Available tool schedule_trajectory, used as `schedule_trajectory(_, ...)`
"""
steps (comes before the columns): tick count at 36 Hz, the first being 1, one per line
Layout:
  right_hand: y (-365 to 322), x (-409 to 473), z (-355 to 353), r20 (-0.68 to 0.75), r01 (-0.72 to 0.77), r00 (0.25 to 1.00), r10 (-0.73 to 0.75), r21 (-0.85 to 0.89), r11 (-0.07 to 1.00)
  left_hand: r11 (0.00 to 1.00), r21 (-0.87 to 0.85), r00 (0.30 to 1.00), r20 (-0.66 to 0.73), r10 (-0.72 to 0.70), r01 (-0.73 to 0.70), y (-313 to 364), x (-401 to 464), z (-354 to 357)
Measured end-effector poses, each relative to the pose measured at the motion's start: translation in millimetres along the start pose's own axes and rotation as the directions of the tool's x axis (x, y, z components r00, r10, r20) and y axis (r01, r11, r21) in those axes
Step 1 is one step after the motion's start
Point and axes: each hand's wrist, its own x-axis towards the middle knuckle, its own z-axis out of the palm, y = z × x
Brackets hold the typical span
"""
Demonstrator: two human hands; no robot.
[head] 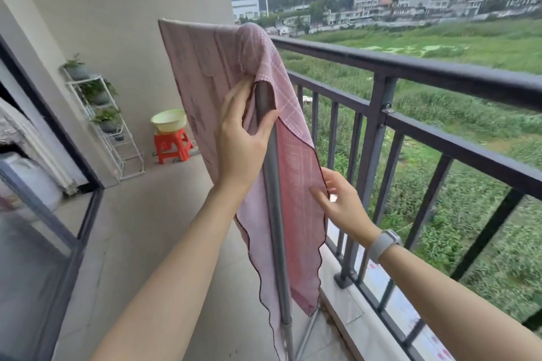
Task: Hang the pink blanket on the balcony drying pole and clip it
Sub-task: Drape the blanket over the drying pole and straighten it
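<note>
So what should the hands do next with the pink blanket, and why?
Probably pull the bunched end flat. The pink blanket is already over the grey pole, but it bunches up near the top where the left hand grips it, and the right hand is only touching its wavy edge. I can't see any clip yet, so smoothing likely comes before clipping.
</note>
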Motion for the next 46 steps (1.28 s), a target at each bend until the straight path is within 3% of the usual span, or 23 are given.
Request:
schedule_trajectory(3,-40.4,17.0,-1.8,-0.053,0.141,0.989,-0.14,0.009,0.99,1.0,-0.028,1.0,-0.028,0.0,-0.001,0.8,4.3,-1.8)
schedule_trajectory(8,-80.3,36.4,2.0,-0.245,0.335,0.903,-0.352,-0.108,0.936,0.984,-0.076,0.985,-0.056,-0.165,0.161,-10.9,4.7,-3.8)
schedule_trajectory(15,-69.9,37.8,9.1,-0.289,0.331,0.882,-0.372,-0.179,0.926,0.992,0.064,0.994,-0.041,-0.106,0.108,-20.2,-26.7,-7.6)
schedule_trajectory(18,-66.0,33.7,7.8,-0.323,0.3,0.88,-0.348,-0.19,0.935,0.977,0.143,0.987,-0.009,-0.159,0.158,-22.9,-35.2,-6.4)
schedule_trajectory(22,-58.1,24.3,6.3,-0.332,0.301,0.874,-0.356,-0.205,0.931,0.978,0.148,0.988,-0.08,-0.135,0.145,-31.6,-40.5,-11.3)
schedule_trajectory(29,-68.8,18.0,14.4,-0.33,0.233,0.89,-0.316,-0.268,0.935,0.995,0.092,0.995,0.086,-0.055,0.047,-37.6,-46.1,-16.7)
schedule_trajectory(33,-90.4,10.8,25.3,-0.372,0.208,0.883,-0.286,-0.234,0.95,1.0,-0.015,0.96,0.278,-0.002,0.007,-48.3,-34.1,-33.2)
schedule_trajectory(35,-108.8,9.6,31.6,-0.465,0.208,0.832,-0.302,-0.243,0.947,0.999,-0.045,0.931,0.365,0.02,-0.003,-54.7,-26.2,-48.9)
schedule_trajectory(39,-159.5,10.7,49.5,-0.596,0.335,0.648,-0.474,-0.336,0.88,0.998,-0.035,0.876,0.477,0.068,-0.058,-80.8,-12.4,-85.0)
schedule_trajectory(41,-186.1,12.2,66.2,-0.561,0.359,0.57,-0.6,-0.487,0.796,0.997,0.002,0.859,0.508,0.062,-0.073,-98.0,-4.4,-104.4)
schedule_trajectory(43,-208.3,14.7,89.5,-0.477,0.36,0.543,-0.691,-0.611,0.705,0.996,0.053,0.853,0.521,0.031,-0.068,-115.1,5.8,-124.2)
schedule_trajectory(46,-225.1,25.8,135.1,-0.328,0.393,0.643,-0.692,-0.635,0.666,0.983,0.154,0.864,0.504,0.011,-0.102,-147.1,22.1,-152.1)
